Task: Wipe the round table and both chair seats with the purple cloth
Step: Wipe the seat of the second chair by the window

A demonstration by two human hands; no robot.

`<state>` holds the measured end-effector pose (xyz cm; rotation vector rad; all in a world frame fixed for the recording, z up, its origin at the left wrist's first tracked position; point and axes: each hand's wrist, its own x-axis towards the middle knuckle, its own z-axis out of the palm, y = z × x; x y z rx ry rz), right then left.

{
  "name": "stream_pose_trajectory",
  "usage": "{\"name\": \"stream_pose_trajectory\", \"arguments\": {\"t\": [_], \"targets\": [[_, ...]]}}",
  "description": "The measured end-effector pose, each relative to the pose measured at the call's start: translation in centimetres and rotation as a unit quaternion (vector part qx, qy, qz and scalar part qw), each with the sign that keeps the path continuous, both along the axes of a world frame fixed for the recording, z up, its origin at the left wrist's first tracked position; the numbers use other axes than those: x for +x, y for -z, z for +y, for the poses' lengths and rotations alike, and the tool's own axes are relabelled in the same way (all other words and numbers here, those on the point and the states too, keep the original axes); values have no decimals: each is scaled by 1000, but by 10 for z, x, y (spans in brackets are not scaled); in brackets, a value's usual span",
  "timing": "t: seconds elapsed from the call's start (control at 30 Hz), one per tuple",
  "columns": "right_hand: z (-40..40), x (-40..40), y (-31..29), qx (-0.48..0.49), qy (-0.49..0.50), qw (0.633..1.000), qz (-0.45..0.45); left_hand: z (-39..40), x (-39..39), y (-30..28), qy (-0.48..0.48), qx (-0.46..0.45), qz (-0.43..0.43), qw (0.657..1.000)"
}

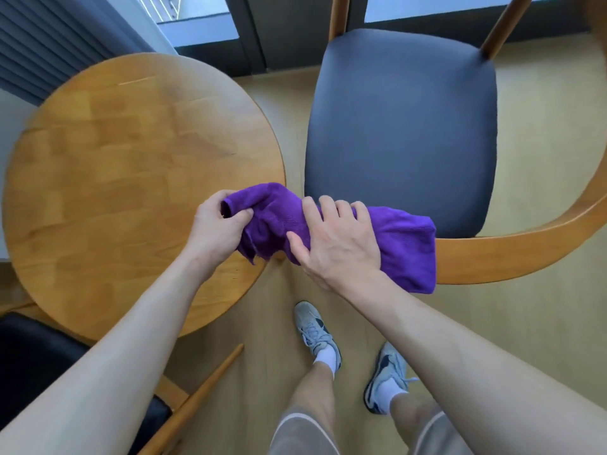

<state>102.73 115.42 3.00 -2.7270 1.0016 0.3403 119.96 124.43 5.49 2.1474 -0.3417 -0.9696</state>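
Observation:
The purple cloth (407, 247) is held in the air between the round wooden table (124, 178) and a chair with a dark grey seat (404, 126). My left hand (213, 229) pinches the cloth's left end, above the table's right edge. My right hand (338, 244) lies over the cloth's middle, fingers spread and curled around it. The cloth's right end hangs over the chair's curved wooden backrest (512, 254). A second chair's black seat (36, 359) shows at the lower left, partly hidden by my left forearm.
A window with dark frames (253, 31) runs along the far wall, with grey blinds (56, 37) at the upper left. My two feet in grey sneakers (315, 333) stand on the pale wood floor between the table and the grey chair.

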Motion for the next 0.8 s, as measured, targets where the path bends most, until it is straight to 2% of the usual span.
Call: {"name": "stream_pose_trajectory", "arguments": {"t": [0.2, 0.3, 0.57, 0.63, 0.73, 0.8], "targets": [[-8, -11, 1, 1, -51, 998, -31, -4, -21, -6, -17, -65, 65, 996], [-19, -28, 0, 17, -78, 996, -46, -7, -34, -14, -24, -93, 69, 993], [-66, -122, -2, 28, -116, 992, -34, -22, -95, -41, 54, -92, -1, 994], [-82, -150, -2, 26, -125, 991, -31, -30, -118, -39, 85, -69, -49, 993], [-112, -193, -1, 24, -140, 990, -19, -43, -146, -30, 150, -6, -169, 974], [-132, -218, 0, 22, -152, 988, -10, -52, -157, -25, 173, -4, -190, 966]]}}
